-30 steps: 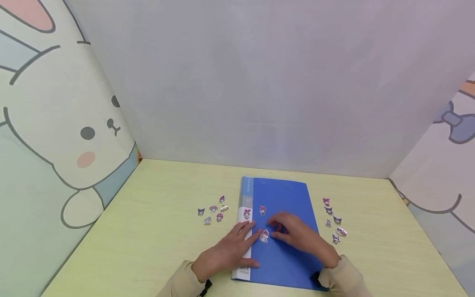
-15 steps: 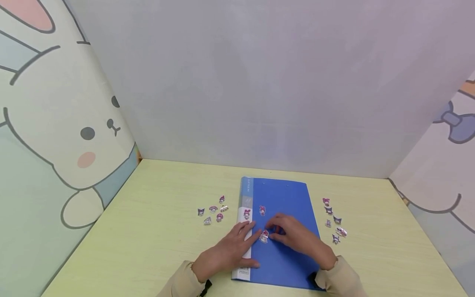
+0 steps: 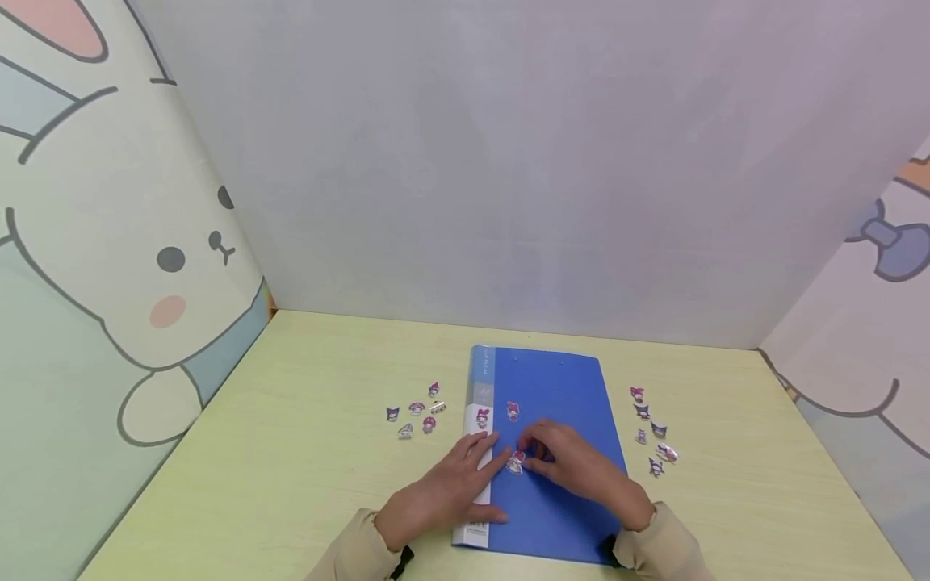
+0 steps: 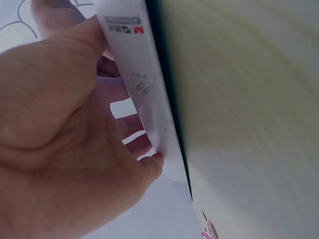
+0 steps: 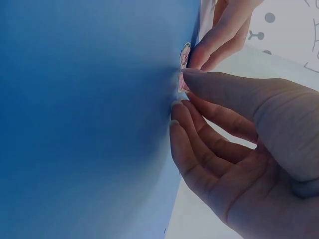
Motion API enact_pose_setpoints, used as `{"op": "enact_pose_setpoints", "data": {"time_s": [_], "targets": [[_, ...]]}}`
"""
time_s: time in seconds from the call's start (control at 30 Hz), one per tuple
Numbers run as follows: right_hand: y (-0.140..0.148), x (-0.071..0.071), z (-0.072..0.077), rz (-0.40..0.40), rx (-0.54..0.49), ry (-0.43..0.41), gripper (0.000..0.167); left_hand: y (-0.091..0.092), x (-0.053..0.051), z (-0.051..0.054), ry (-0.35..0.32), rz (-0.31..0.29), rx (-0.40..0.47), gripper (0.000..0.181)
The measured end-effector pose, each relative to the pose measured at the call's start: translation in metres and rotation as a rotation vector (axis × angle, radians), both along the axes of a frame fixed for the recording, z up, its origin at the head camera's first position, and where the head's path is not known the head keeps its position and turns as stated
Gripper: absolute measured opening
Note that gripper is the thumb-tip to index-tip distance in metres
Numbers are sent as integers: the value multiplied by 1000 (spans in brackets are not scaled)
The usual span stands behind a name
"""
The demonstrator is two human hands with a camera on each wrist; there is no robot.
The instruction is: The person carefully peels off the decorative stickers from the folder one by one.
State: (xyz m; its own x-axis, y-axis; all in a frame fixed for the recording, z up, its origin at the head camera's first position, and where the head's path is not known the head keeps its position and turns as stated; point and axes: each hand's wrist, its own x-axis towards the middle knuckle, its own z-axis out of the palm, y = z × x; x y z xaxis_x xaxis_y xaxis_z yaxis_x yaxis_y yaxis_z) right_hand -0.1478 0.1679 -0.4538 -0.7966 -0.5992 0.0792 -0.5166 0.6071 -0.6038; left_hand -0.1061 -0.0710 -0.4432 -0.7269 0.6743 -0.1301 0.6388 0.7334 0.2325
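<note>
Loose stickers (image 3: 416, 409) lie on the table (image 3: 327, 476), then the spread left hand (image 3: 445, 488) rests across the spine (image 3: 483, 394) of the blue folder (image 3: 555, 520), forefinger crowding the lower cover sticker (image 3: 515, 463), which the right hand (image 3: 577, 464) meets with narrowed fingertips, pinching or not unclear, with further stickers (image 3: 659, 430) beyond.

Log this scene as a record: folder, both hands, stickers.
Blue folder: lying on the yellow table
Left hand: resting across the white spine and blue cover
Right hand: at the lower cover sticker; pinching or pressing unclear
Upper cover sticker: beyond the hands
Spine sticker: beside it
Loose stickers: on the table, both sides of the folder
</note>
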Motion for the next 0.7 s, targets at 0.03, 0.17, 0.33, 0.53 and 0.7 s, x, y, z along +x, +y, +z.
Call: {"op": "enact_pose_setpoints", "data": {"time_s": [0.03,0.17,0.33,0.53,0.7], "targets": [[0,0,0,3,-12,-6,10,0,0,0,-3,0,1,83],[-1,-1,1,15,-40,-31,8,1,-1,2,-12,2,3,83],[-3,-2,2,34,-60,-42,7,1,-2,1,-2,-3,-3,83],[-2,-2,5,49,-55,5,8,1,-1,0,-9,-2,-6,83],[0,-1,6,76,-47,64,10,1,-1,1,-14,4,-5,84]]}}
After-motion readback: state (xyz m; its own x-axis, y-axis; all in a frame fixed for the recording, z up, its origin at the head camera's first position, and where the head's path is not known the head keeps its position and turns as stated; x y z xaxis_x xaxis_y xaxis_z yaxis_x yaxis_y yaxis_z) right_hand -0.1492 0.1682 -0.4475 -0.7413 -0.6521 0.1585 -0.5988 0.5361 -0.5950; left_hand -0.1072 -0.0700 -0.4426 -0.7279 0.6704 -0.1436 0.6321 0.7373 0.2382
